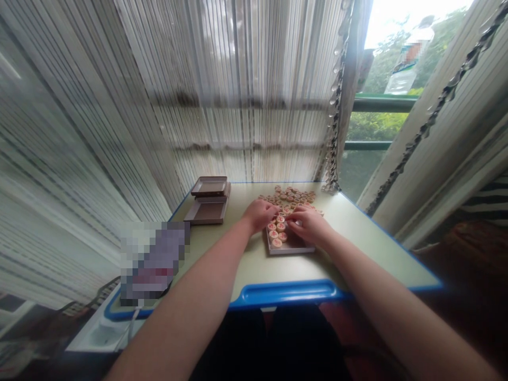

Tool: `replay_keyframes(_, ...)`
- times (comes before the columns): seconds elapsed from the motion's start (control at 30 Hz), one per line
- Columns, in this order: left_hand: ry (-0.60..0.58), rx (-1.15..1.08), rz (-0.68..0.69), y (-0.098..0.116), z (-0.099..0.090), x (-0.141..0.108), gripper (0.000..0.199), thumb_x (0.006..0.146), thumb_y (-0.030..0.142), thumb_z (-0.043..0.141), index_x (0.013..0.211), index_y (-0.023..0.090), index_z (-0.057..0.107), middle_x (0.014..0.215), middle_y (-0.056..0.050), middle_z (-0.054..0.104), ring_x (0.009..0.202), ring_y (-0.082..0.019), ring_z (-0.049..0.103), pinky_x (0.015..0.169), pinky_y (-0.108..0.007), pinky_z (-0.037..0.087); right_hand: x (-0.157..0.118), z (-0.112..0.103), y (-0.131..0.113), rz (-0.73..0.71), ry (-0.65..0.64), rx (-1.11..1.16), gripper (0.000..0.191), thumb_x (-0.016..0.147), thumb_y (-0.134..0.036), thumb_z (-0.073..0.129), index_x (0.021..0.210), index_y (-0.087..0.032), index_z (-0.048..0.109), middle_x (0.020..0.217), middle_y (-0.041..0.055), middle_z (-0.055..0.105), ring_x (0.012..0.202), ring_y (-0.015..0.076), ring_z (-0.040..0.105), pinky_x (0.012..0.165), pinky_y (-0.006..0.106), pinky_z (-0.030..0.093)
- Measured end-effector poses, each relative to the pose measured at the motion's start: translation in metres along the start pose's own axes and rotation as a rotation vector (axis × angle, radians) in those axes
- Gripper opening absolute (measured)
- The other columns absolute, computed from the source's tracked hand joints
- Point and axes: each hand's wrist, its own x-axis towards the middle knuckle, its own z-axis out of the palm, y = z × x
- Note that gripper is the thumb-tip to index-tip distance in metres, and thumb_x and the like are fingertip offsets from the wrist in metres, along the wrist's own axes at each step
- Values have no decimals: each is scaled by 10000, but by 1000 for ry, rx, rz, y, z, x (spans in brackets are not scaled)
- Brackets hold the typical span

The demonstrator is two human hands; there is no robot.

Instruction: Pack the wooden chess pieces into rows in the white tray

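Round wooden xiangqi pieces with red characters (277,243) lie in two columns along the left side of a shallow tray (291,251). At the tray's far left corner is my left hand (262,214), fingers curled together beside the pieces. My right hand (308,223) reaches over the tray's right side, its fingers bent and fingertips close to the piece columns. Whatever sits between the fingertips of either hand is too small to make out. Beyond both hands, a loose heap of more xiangqi pieces (293,196) covers the far part of the table.
Two shallow trays, an upper one (209,186) and a nearer one (209,211), stand at the table's far left. A blurred-out device (159,264) with a cable lies front left. The table (369,248) has a blue edge. Curtains hang behind; a bottle (408,61) stands at the window.
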Motion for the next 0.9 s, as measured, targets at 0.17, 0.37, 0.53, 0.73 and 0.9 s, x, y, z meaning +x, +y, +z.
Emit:
replay_keyframes(0.17,-6,44,29,1,1,-1,425,812,396,398,699,149,724,656,-31,672,622,-133,574,644,-250,422,1,1,0,-14,-17,32,202,777,-275,547,858,-227,726,800,49,640,742,164,553,721,287,426)
replay_keyframes(0.37,46,68,24,2,1,-1,521,860,418,299,720,147,722,710,-42,690,695,-145,605,705,-252,437,2,-1,-3,-47,-43,9,207,774,-248,534,838,-228,730,758,45,636,724,162,556,720,286,423)
replay_keyframes(0.53,61,110,2,1,1,-1,578,876,438,242,706,154,716,720,-43,691,730,-154,614,744,-257,437,2,-1,-2,-40,-56,5,211,768,-249,538,858,-235,729,772,44,634,748,170,556,743,296,419)
replay_keyframes(0.73,111,145,-3,-1,1,-1,606,887,448,210,697,155,705,715,-65,687,731,-169,618,733,-270,439,2,2,1,-1,-59,13,230,753,-253,549,902,-247,724,802,47,632,793,185,544,755,303,420)
replay_keyframes(0.9,204,176,-50,-4,-1,1,583,894,433,204,745,161,698,764,-63,693,791,-173,616,780,-274,440,2,1,1,-23,-50,21,214,757,-233,543,866,-237,726,797,47,632,773,176,551,755,301,421)
